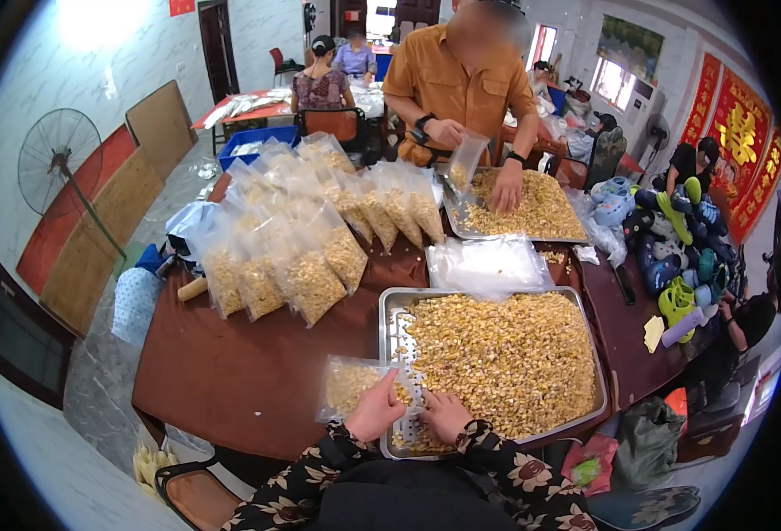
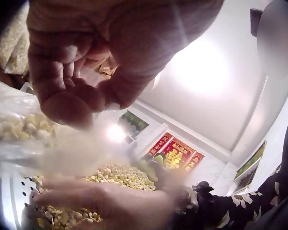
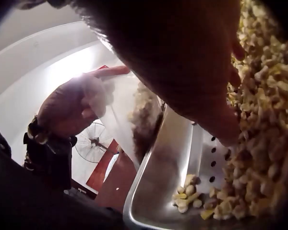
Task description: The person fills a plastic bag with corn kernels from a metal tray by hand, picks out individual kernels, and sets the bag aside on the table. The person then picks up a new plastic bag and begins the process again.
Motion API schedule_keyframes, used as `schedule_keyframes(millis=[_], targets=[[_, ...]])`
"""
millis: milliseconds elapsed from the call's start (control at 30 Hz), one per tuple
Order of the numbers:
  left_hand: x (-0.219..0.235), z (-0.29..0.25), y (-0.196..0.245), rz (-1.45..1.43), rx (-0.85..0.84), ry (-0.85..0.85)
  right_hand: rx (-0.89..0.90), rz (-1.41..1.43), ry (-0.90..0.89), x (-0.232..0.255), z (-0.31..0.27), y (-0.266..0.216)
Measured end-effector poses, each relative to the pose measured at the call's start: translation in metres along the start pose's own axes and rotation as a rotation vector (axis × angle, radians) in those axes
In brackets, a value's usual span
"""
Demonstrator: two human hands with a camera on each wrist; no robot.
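While a part-filled clear bag [image 1: 352, 387] is pinched at its mouth by the left hand [image 1: 375, 409] against the tray [image 1: 389, 317] rim, kernels [image 1: 505, 354] are raked by the right hand's [image 1: 446, 415] loosely spread fingers; filling is judged under way, another sweep being required.

Bright fisheye view; blurred, glare-washed wrist views.

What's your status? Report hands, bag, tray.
Left hand grips bag at tray edge. Right hand in the kernels, fingers down. Bag part filled. Nothing in the way.
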State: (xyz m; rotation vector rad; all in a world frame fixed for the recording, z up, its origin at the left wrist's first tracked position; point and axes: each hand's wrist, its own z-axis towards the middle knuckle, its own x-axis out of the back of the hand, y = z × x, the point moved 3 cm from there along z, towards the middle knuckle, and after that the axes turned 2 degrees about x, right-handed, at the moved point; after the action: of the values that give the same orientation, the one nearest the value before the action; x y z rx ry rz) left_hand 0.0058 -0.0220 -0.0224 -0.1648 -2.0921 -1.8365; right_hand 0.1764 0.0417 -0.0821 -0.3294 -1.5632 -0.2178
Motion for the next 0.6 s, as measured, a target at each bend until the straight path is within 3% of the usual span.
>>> schedule_keyframes(millis=[100, 200, 333, 433, 500, 533, 600], targets=[[-0.001, -0.001, -0.003, 0.009, -0.004, -0.002, 0.009, 0.08, -0.319, 0.001, -0.006, -0.005], [-0.003, 0.0, -0.006, 0.021, -0.01, -0.003, 0.117, 0.159, -0.253, -0.001, -0.015, -0.009], [-0.002, 0.001, -0.001, 0.04, -0.004, -0.022, 0.127, 0.287, -0.294, -0.022, -0.015, -0.012], [-0.001, 0.0, -0.001, 0.048, 0.008, -0.029, 0.016, 0.372, -0.336, -0.036, -0.01, -0.009], [-0.001, 0.0, -0.002, 0.065, -0.013, -0.021, -0.184, 0.612, -0.343, -0.048, -0.008, 0.008], [-0.001, 0.0, -0.003, 0.065, -0.011, -0.02, -0.182, 0.613, -0.344, -0.041, -0.007, 0.012], [-0.003, -0.001, -0.004, 0.03, 0.016, -0.001, -0.361, 0.805, -0.346, -0.02, -0.001, 0.027]])
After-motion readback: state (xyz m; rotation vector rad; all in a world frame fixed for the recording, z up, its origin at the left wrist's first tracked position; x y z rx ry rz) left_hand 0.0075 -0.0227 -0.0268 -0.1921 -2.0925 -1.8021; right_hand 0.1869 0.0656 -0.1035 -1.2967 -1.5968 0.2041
